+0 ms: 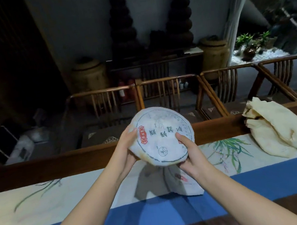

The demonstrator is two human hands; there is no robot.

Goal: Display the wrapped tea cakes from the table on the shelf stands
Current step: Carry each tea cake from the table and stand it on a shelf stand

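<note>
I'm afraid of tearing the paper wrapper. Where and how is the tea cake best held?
By its rim, from opposite sides: the left hand and right hand already hold the tea cake that way. It's a wide flat disc, so edge grips probably spare the printed face.

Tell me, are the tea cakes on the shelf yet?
Not yet. Nothing here looks placed: no shelf stand is in view. Right now the left hand and right hand hold one wrapped tea cake above the table runner. Carrying it to a stand is left. A loose paper lies below, and a cream cloth at the right.
</note>
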